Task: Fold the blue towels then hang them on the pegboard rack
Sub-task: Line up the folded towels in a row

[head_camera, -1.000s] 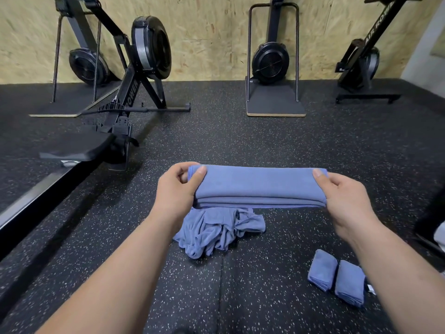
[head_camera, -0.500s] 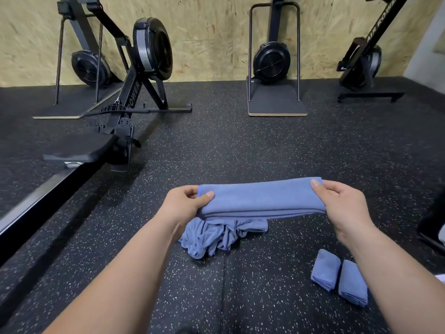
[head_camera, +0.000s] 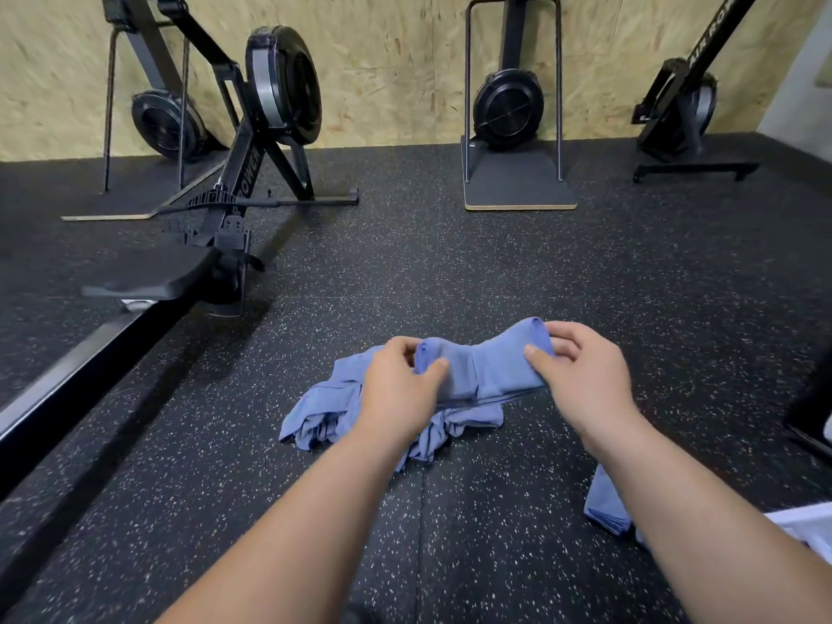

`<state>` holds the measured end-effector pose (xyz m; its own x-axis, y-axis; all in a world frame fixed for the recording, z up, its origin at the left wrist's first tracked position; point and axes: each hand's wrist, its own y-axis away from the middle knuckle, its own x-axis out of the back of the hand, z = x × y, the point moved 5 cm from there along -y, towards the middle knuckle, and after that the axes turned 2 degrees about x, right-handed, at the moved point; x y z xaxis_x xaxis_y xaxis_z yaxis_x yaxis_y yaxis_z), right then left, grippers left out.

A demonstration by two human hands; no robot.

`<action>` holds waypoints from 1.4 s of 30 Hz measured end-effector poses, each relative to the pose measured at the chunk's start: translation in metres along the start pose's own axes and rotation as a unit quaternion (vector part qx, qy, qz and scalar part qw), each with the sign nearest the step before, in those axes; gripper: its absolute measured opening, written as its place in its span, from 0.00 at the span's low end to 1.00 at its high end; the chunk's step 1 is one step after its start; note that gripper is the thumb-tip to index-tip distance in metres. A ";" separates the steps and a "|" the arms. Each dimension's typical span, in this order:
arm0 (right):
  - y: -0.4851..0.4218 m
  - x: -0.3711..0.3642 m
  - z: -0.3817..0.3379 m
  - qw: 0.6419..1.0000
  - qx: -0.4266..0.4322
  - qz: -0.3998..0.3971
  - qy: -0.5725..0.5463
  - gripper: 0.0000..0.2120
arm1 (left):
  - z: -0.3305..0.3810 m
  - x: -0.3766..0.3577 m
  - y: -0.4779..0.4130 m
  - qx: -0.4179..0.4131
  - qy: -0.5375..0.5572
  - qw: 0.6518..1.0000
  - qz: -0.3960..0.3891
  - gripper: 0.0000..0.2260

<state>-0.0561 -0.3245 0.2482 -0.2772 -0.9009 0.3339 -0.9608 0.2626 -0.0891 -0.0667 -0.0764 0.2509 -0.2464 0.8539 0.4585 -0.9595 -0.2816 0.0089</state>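
Gym, rowing machines (head_camera: pixel 270 128), speckled rubber floor (head_camera: pixel 450 272)

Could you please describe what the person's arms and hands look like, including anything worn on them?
The left forearm and right forearm are bare to the frame's edge, no sleeves in view. The left hand and right hand wear no gloves, and no watch, bracelet or ring is visible.
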 end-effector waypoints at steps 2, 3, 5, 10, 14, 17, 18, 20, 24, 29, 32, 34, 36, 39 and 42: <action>0.012 -0.011 -0.017 0.999 0.047 -0.005 0.012 0.14 | 0.007 -0.016 0.011 -0.022 0.018 1.000 -0.008 0.12; 0.019 -0.017 -0.024 0.998 0.067 -0.012 0.016 0.15 | 0.010 -0.023 0.015 -0.024 0.034 0.999 -0.008 0.13; 0.033 -0.028 -0.033 0.995 0.094 -0.027 0.016 0.17 | 0.016 -0.035 0.024 -0.021 0.065 0.998 -0.002 0.15; 0.050 -0.034 -0.034 0.993 0.112 -0.041 0.026 0.20 | 0.013 -0.053 0.033 0.072 0.293 0.953 -0.007 0.11; 0.053 -0.024 -0.026 0.995 0.080 -0.064 -0.013 0.20 | 0.004 -0.059 0.034 0.117 0.279 0.953 -0.002 0.20; 0.050 -0.008 -0.015 0.997 0.042 -0.044 -0.054 0.14 | -0.006 -0.067 0.034 0.157 0.290 0.944 -0.010 0.13; 0.046 0.001 -0.008 0.998 0.030 -0.017 -0.049 0.11 | -0.007 -0.072 0.035 0.165 0.309 0.936 -0.033 0.12; 0.039 0.017 0.012 0.999 -0.027 0.008 -0.041 0.09 | -0.002 -0.082 0.041 0.192 0.355 0.911 -0.086 0.08; 0.034 0.033 0.045 0.962 -0.193 -0.040 -0.188 0.13 | 0.008 -0.104 0.060 0.230 0.421 0.852 -0.207 0.07; 0.045 0.055 0.064 0.969 -0.160 -0.031 -0.187 0.16 | -0.002 -0.127 0.074 0.183 0.214 0.910 -0.303 0.25; 0.063 0.063 0.070 0.967 -0.156 -0.056 -0.192 0.24 | 0.005 -0.129 0.086 0.125 0.117 0.938 -0.301 0.24; 0.075 0.064 0.077 0.970 -0.156 -0.064 -0.177 0.25 | -0.001 -0.134 0.087 0.068 0.015 0.963 -0.259 0.28; 0.088 0.062 0.088 0.971 -0.157 -0.057 -0.172 0.21 | -0.006 -0.142 0.093 0.040 -0.027 0.973 -0.227 0.28; 0.112 0.056 0.106 0.965 -0.185 -0.039 -0.184 0.11 | -0.021 -0.162 0.102 0.031 -0.034 0.978 -0.204 0.23; 0.131 0.051 0.135 0.976 -0.187 0.000 -0.107 0.05 | -0.041 -0.182 0.114 0.036 -0.068 0.978 -0.193 0.22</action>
<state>-0.1969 -0.3825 0.1273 -0.3115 -0.9418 0.1260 -0.9017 0.3348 0.2734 -0.1370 -0.2458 0.1317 0.1581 0.8381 0.5221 -0.9642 0.0170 0.2646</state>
